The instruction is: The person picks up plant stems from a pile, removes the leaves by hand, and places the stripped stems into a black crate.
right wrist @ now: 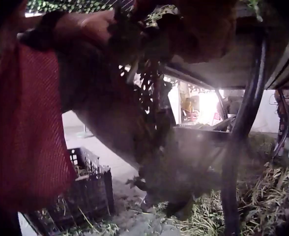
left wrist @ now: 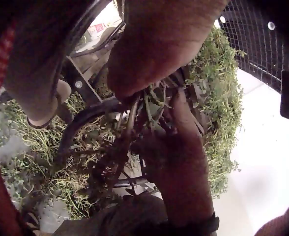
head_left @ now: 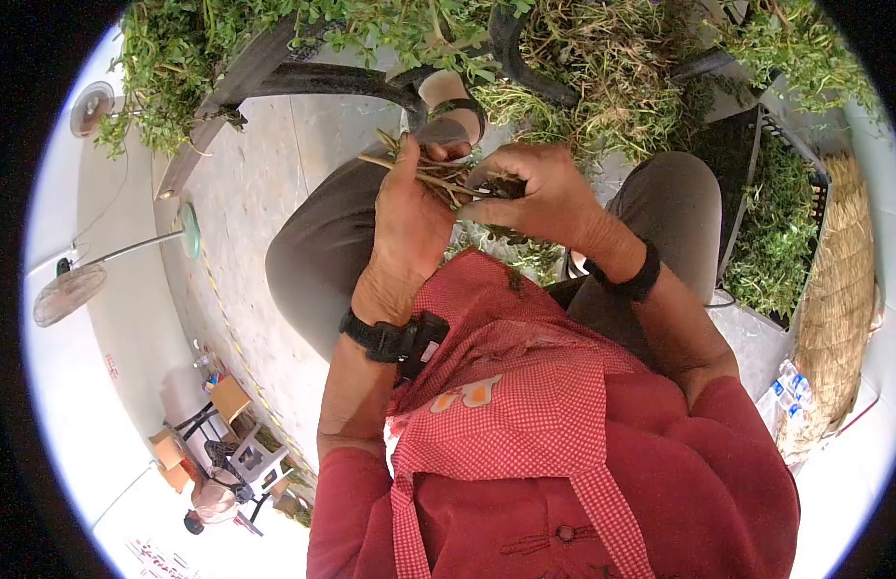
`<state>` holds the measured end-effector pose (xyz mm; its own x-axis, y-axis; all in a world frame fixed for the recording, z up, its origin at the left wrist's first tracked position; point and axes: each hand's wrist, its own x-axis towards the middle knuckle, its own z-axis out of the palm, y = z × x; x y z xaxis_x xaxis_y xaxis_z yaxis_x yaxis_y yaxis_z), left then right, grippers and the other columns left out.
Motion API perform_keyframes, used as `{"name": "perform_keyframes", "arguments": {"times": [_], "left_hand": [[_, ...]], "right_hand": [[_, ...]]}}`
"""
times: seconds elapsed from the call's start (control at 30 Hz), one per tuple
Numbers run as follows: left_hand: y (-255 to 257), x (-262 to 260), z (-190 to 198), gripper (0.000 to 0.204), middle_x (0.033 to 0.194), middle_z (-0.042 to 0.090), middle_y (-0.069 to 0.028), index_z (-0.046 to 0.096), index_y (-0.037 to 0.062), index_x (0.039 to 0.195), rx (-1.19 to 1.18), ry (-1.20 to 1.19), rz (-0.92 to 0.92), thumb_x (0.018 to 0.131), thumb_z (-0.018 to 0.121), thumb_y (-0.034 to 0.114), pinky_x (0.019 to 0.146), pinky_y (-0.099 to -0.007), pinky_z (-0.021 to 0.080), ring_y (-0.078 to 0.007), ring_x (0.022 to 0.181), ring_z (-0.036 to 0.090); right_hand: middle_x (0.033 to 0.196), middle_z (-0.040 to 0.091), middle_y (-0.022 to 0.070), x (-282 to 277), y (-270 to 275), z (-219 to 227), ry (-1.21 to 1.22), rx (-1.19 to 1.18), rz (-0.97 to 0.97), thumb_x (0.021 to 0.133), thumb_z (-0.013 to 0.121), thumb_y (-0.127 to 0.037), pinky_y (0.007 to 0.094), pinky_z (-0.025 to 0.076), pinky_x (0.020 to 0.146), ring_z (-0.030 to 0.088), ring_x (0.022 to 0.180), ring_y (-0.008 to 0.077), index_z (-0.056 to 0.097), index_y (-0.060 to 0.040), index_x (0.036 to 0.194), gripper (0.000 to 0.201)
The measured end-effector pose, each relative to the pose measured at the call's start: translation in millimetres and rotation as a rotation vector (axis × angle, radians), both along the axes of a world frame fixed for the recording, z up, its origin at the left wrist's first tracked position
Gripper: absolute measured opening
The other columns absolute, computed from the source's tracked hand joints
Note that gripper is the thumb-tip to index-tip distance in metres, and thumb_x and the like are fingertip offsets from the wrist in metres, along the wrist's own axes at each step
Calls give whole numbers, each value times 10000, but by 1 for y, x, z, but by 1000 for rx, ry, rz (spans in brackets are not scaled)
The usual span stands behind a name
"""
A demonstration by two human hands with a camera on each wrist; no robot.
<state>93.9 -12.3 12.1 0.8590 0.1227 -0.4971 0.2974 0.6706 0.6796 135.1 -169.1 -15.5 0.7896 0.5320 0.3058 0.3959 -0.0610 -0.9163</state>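
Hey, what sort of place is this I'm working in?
It looks like an indoor work area for sorting or trimming cut plants, though I can't be certain. The signs are the heap of greens on the floor, the black plastic crate, and the bunch of stems being handled.

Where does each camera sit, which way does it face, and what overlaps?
Head: worn on the head, facing forward and down at the stems in the left hand and right hand; forearms, apron and trouser legs show.
Left wrist: worn there, looking past the left hand, large at the top, toward the right hand and greens.
Right wrist: worn there, facing under the dim right hand toward a black crate; apron shows at left.
Shared: head and left wrist views both show the two hands.
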Motion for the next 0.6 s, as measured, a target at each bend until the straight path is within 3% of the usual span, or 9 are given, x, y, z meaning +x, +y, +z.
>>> {"name": "perform_keyframes", "arguments": {"times": [0.1,0.2,0.43,0.6], "left_hand": [[3,0,-4,268,977,583,-122,506,66,848,-40,-22,-14,948,441,306,855,-350,417,-203,918,534],[4,-1,-8,253,988,586,-128,517,62,865,-44,-65,-36,942,461,296,837,-341,418,-203,919,535],[2,-2,-10,240,1001,593,-140,529,55,870,19,-155,-137,947,459,272,791,-325,425,-199,910,540],[-2,-4,-13,268,1042,586,-176,507,41,856,236,-22,-131,955,435,280,711,-326,471,-234,898,567]], "right_hand": [[689,614,128,-2,4,-11,-168,-133,-34,695,725,-324,354,486,580,615,646,296,655,-59,792,290],[652,586,135,2,3,-17,-154,-46,-45,701,712,-300,375,474,551,597,609,313,626,-51,761,270],[642,583,152,6,-4,-12,-76,-95,-32,685,702,-245,394,470,541,592,598,332,599,-44,734,231],[657,581,188,3,2,-13,-193,-254,-264,743,638,-250,408,472,567,596,598,334,603,-22,747,231]]}}
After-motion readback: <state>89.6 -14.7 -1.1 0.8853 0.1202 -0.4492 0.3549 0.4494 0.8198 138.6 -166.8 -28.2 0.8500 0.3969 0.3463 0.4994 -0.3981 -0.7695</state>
